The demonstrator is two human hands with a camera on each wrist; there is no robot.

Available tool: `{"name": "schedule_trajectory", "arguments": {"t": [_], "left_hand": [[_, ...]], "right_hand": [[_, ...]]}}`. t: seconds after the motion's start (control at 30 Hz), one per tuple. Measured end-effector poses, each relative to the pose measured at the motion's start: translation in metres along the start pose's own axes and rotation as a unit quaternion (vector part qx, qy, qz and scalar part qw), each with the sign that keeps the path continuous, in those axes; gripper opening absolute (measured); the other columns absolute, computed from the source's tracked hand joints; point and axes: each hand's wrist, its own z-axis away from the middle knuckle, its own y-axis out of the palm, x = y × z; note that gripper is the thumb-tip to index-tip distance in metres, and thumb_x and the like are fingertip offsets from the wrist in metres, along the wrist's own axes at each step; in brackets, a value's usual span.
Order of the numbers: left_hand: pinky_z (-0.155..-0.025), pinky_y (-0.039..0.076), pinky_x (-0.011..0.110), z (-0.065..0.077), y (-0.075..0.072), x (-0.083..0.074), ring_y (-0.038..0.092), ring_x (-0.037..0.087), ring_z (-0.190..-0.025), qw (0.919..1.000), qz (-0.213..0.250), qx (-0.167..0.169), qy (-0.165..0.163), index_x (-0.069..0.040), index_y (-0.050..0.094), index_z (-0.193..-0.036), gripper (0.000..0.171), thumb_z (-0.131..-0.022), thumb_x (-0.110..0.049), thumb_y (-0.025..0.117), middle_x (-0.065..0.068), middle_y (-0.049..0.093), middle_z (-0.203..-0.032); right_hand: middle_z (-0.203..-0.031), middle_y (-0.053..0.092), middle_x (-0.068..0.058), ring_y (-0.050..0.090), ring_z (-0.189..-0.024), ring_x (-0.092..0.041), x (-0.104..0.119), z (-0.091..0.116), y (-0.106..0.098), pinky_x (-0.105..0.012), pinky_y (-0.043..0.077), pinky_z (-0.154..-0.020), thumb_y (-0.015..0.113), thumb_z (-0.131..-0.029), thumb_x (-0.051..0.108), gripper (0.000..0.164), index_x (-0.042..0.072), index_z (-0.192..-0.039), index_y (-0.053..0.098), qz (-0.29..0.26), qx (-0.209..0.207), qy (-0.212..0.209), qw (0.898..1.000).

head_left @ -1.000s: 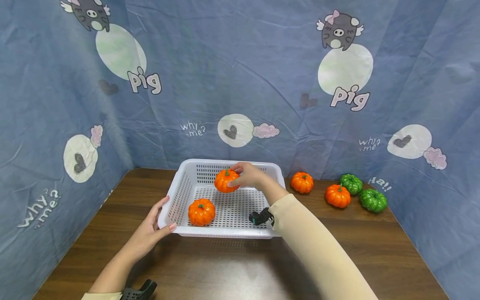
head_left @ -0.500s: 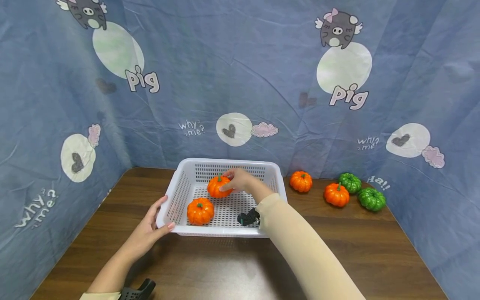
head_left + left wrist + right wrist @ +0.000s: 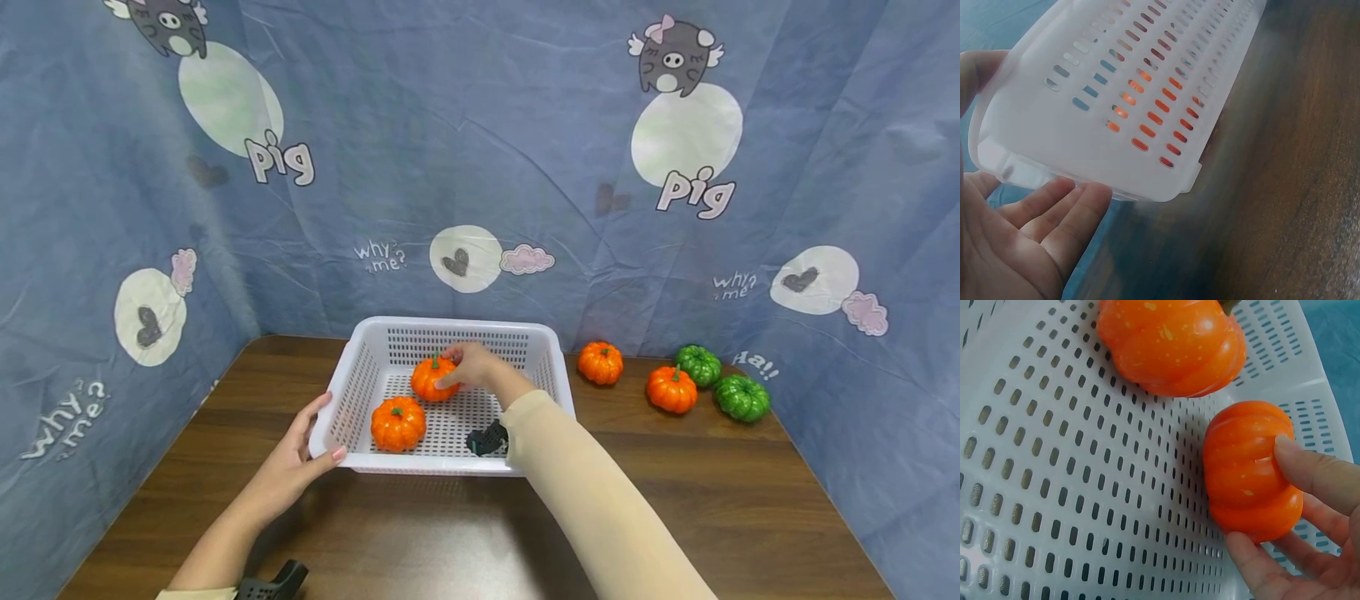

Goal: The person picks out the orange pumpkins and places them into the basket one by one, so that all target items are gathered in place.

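My right hand grips a small orange pumpkin inside a white plastic basket, thumb on one side and fingers on the other. In the right wrist view the held pumpkin lies close to the slotted basket floor. Another orange pumpkin sits in the basket's front left part. My left hand holds the basket at its front left corner, the thumb over the rim. From the left wrist view, fingers reach under the rim beside the slotted wall.
To the basket's right on the wooden table stand an orange pumpkin, a second orange pumpkin and two green ones, a rear green pumpkin and a front green pumpkin. A blue printed cloth hangs behind.
My right hand has carried its pumpkin left and down toward the basket floor, closer to the other pumpkin. My left hand keeps its hold on the basket corner.
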Motion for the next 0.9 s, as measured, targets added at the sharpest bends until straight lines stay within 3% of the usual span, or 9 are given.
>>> {"name": "schedule_trajectory", "arguments": {"t": [0.23, 0.53, 0.9], "left_hand": [[-0.087, 0.048, 0.016, 0.0004, 0.0002, -0.0031, 0.043, 0.043, -0.129, 1.0000, -0.006, -0.001, -0.006, -0.012, 0.009, -0.160, 0.086, -0.096, -0.013, 0.067, 0.030, 0.028, -0.154], [-0.087, 0.047, 0.016, 0.0000, -0.0003, -0.0018, 0.042, 0.044, -0.130, 0.9998, -0.014, -0.003, -0.011, -0.012, 0.009, -0.160, 0.086, -0.096, -0.014, 0.067, 0.029, 0.025, -0.155], [-0.088, 0.046, 0.015, -0.0009, 0.0003, -0.0010, 0.042, 0.042, -0.130, 0.9999, -0.008, -0.004, -0.014, -0.013, 0.009, -0.160, 0.086, -0.096, -0.013, 0.067, 0.029, 0.024, -0.156]], "right_hand": [[-0.126, 0.053, -0.014, 0.056, -0.111, -0.026, -0.0017, -0.0011, 0.0011, -0.041, 0.054, -0.092, 0.082, -0.077, -0.006, 0.054, 0.006, -0.125, 0.061, 0.018, -0.008, -0.015, 1.000], [-0.121, 0.053, -0.011, 0.055, -0.110, -0.026, -0.0026, -0.0014, 0.0017, -0.035, 0.056, -0.083, 0.083, -0.075, -0.006, 0.053, 0.009, -0.122, 0.062, 0.044, -0.014, -0.021, 0.999], [-0.125, 0.055, -0.012, 0.056, -0.112, -0.027, -0.0024, -0.0014, 0.0015, -0.039, 0.055, -0.087, 0.083, -0.075, -0.006, 0.053, 0.009, -0.122, 0.063, 0.041, -0.016, -0.021, 0.999]]}}
